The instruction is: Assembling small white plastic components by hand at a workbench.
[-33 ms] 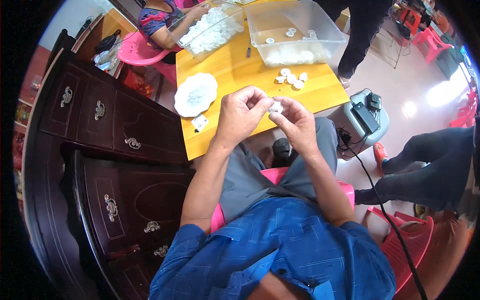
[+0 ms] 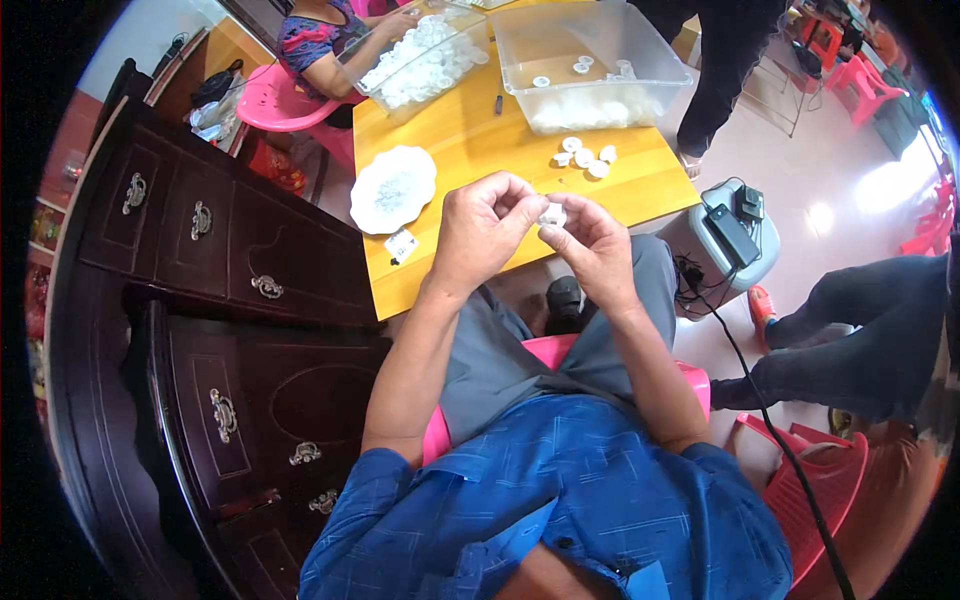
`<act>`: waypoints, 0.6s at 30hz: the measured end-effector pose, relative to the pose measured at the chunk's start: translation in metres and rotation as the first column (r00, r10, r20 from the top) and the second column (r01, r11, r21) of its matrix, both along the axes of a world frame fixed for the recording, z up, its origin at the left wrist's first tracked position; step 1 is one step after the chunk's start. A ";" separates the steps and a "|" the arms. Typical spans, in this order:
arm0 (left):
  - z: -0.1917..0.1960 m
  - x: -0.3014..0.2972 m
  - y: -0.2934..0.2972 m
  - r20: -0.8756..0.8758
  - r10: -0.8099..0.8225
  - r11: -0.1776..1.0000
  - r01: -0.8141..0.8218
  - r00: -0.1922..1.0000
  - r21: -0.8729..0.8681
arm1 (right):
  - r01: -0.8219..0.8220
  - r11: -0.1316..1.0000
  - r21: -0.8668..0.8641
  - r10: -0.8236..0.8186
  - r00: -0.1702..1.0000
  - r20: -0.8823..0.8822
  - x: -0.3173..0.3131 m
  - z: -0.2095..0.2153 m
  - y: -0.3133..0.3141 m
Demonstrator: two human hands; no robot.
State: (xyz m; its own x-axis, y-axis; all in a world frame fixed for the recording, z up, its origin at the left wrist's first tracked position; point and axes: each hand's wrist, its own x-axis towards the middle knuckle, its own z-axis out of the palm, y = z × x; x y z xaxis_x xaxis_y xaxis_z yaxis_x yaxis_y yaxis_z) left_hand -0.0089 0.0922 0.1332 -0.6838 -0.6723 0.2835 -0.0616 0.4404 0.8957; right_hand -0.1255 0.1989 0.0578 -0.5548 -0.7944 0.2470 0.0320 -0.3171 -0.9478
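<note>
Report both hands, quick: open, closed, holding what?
Left hand: closed, fingertips pinching at a small white part.
Right hand: closed, holding that part between thumb and fingers.

Honestly, can't read a single word or number anywhere in this one. Closest thing to a label is a small white card (image 2: 401, 246) lying on the yellow table (image 2: 460, 140), just beside the scalloped white plate (image 2: 424, 168). It's got dark marks on it, but they're way too small to make out. The colourful stuff at the far left edge (image 2: 45, 228) is too blurry to tell if there's any print.
</note>
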 end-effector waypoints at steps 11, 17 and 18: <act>0.004 0.003 0.003 0.030 0.033 0.999 -0.032 0.999 -0.032 | -0.011 0.999 -0.037 0.015 0.996 0.087 0.005 -0.004 -0.005; 0.007 0.002 0.004 0.097 0.064 0.976 -0.042 0.993 -0.213 | 0.038 0.999 -0.006 -0.038 0.997 -0.064 0.004 0.001 -0.004; 0.005 0.002 0.002 0.107 0.049 0.980 -0.027 0.993 -0.198 | 0.049 0.999 0.002 -0.049 0.994 -0.099 0.005 0.002 -0.004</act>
